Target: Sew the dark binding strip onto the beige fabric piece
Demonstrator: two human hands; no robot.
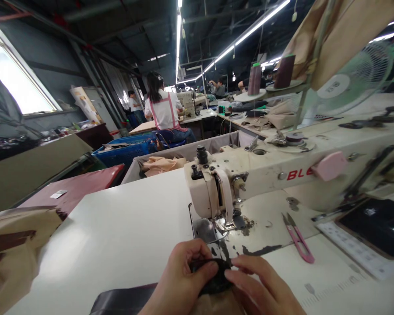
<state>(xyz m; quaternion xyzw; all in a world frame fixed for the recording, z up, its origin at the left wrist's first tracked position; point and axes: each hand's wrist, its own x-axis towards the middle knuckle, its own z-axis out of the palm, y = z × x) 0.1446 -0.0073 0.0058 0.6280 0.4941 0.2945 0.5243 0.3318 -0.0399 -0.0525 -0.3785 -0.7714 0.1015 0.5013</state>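
Note:
My left hand (179,280) and my right hand (261,286) meet at the bottom edge, both pinching a small black piece of fabric (213,275) between thumbs and fingers. The piece sits just in front of the presser foot (225,225) of a white sewing machine (282,175) marked with red letters. Darker and tan fabric (124,302) lies under my wrists.
Pink thread snips (298,240) lie on the machine bed to the right. A phone (377,225) rests at far right. Tan and brown fabric stacks (9,249) sit at left. A fan (348,83) and thread cones (254,78) stand behind. A person (162,109) sits at another table.

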